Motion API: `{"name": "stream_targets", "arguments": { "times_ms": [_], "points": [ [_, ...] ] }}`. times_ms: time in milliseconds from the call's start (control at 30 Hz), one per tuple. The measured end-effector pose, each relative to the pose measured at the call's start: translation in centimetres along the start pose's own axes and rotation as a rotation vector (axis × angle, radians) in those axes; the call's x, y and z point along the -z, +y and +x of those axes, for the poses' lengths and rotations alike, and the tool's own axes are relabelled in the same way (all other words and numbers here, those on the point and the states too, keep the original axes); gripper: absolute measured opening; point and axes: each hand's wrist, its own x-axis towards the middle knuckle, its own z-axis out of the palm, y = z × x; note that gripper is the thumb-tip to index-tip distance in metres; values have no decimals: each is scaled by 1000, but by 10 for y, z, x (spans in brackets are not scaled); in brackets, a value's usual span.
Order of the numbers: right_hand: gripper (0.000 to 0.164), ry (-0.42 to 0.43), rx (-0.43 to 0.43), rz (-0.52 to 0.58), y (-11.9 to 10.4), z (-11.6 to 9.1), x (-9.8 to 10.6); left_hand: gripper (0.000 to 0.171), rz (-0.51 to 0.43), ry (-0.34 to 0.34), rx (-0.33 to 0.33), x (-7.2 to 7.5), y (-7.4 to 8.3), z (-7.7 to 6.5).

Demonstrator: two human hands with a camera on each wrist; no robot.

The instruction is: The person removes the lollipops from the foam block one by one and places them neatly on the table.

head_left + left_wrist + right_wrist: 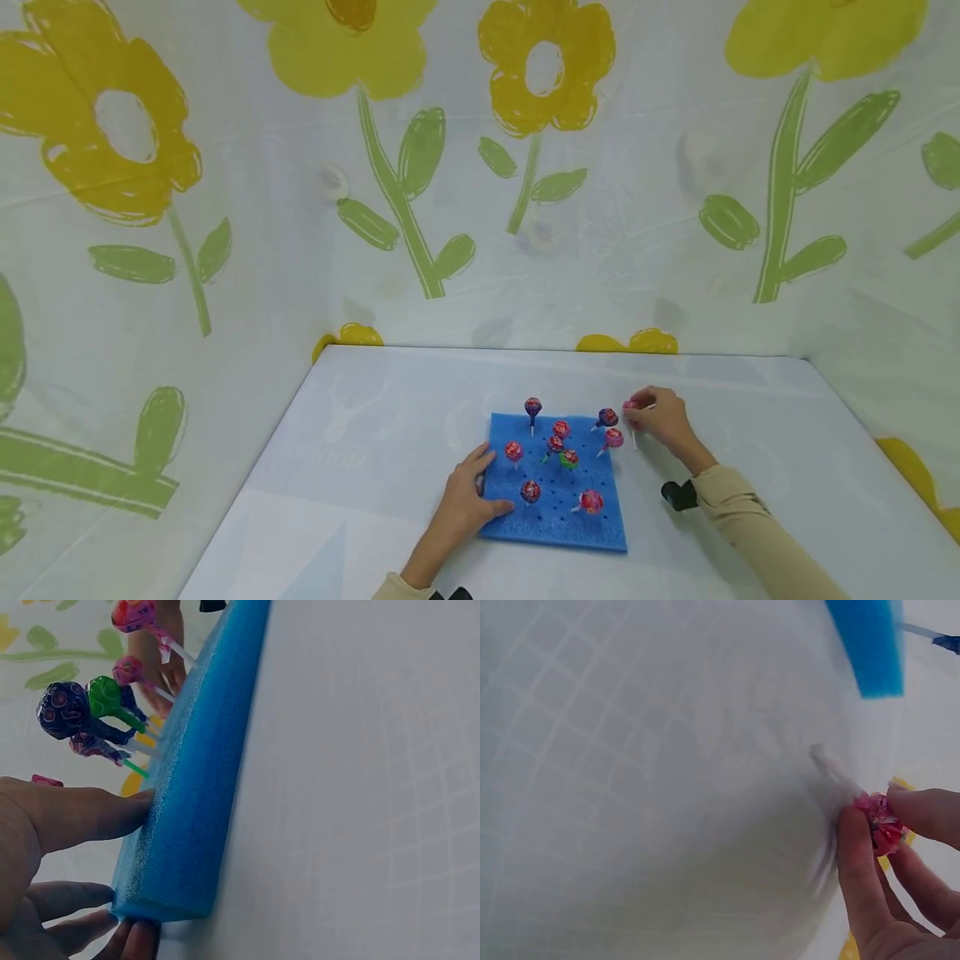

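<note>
A blue foam board point(551, 523) with rows of small holes lies on the table, and several wrapped lollipops stand in it by their sticks. My left hand point(463, 498) is at its left edge. In the left wrist view the thumb point(97, 817) presses the holed face, while the other fingers touch the board's side near a corner. Beyond the board's far right corner, my right hand point(663, 417) pinches a pink-wrapped lollipop point(883, 825) by its head between thumb and fingers. Its white stick points down toward the table, apart from the board.
On the board, a purple lollipop point(532, 407) stands at the back and a pink one point(591, 502) leans near the front right. The white table point(360, 467) meets flower-printed cloth walls point(637, 250) at the back and sides.
</note>
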Motion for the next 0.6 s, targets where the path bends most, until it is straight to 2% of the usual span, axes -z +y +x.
{"name": "stream_targets", "arguments": {
  "times_ms": [167,367,600],
  "points": [
    [30,8,-11,-27,1,1,-4,76,-9,-5,-1,-1,-1,0],
    [29,10,26,-45,-3,-2,-6,76,-30,-5,0,0,-1,0],
    [32,6,52,-62,-4,-3,-7,76,-2,7,1,1,0,0]
  ]
}}
